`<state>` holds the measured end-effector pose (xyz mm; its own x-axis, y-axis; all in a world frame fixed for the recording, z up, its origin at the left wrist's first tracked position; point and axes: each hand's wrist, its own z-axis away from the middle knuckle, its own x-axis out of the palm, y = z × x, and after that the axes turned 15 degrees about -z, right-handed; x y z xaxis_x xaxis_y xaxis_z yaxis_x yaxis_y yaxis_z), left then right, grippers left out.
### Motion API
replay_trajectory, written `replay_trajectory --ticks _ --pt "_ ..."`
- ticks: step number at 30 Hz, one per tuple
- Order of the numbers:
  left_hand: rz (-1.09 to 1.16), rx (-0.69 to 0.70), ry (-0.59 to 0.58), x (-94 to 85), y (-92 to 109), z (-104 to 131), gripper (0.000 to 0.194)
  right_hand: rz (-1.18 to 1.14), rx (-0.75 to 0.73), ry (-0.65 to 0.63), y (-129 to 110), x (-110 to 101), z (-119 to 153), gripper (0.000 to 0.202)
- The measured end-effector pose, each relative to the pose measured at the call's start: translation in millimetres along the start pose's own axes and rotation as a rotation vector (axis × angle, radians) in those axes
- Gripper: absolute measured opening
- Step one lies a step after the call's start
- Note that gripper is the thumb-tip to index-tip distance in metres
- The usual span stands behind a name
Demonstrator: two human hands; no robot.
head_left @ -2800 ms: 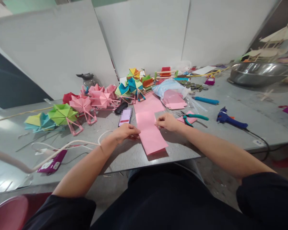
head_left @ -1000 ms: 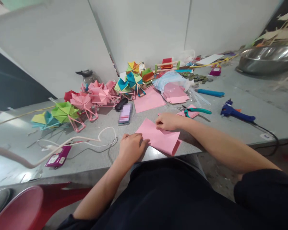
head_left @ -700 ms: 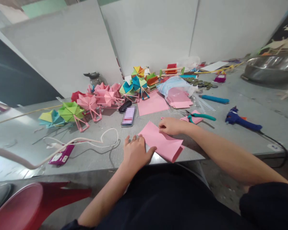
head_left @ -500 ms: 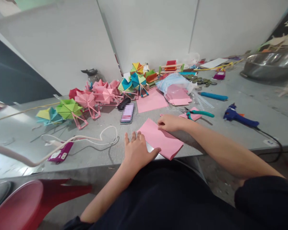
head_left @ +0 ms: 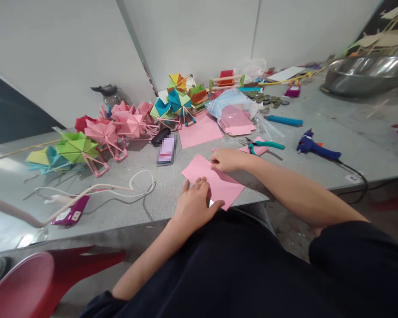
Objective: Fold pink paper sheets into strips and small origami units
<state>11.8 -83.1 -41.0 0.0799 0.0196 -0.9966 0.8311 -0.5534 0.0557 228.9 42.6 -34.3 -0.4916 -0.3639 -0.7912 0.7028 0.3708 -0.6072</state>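
A folded pink sheet of paper point(head_left: 228, 189) lies at the table's front edge, turned at an angle. My left hand point(head_left: 195, 201) rests on its near left part, fingers stretched out and thumb apart. A small white sliver shows between that thumb and fingers; what it belongs to is hidden. My right hand point(head_left: 226, 160) is at the paper's far edge, its fingers curled and closed against the sheet. Just beyond it lie teal-handled pliers point(head_left: 267, 145) on a smaller pink piece.
Pink paper umbrellas point(head_left: 129, 123) and a green one point(head_left: 76, 148) stand at left. A phone point(head_left: 166, 149), a white cable point(head_left: 119, 187), a blue glue gun point(head_left: 318, 146), a blue cutter point(head_left: 283, 120) and a metal basin point(head_left: 358, 81) lie around. A red stool point(head_left: 23, 287) stands below left.
My left hand has slid right and onto the pink paper, covering more of its left part. My right hand keeps its closed hold at the far edge. The camera view has shifted slightly.
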Motion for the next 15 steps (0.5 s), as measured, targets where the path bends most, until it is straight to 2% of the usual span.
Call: replay_trajectory --ticks 4,6,9,11,12,15 --pt "-0.066 -0.016 -0.045 2.8 7.8 0.7 0.092 -0.038 0.006 0.023 -1.5 1.2 -0.6 0.024" --pt "-0.082 0.001 -0.048 6.0 9.3 3.9 0.099 -0.033 0.016 0.024 -3.7 0.6 0.4 0.025" --pt "0.029 0.049 -0.019 13.0 2.4 12.3 0.093 -0.003 0.022 0.0 -6.1 -3.4 3.6 0.022" --pt "0.244 0.017 0.074 18.9 -8.1 17.3 0.088 -0.017 -0.011 -0.007 -6.1 -7.7 6.0 0.02" --pt "0.391 -0.038 0.159 21.7 -14.5 18.2 0.088 -0.049 -0.042 0.0 -5.9 -9.9 7.1 0.019" --pt "0.878 -0.293 0.438 24.5 -34.2 10.9 0.099 -0.247 -0.162 0.076 -5.6 -14.8 9.1 0.019"
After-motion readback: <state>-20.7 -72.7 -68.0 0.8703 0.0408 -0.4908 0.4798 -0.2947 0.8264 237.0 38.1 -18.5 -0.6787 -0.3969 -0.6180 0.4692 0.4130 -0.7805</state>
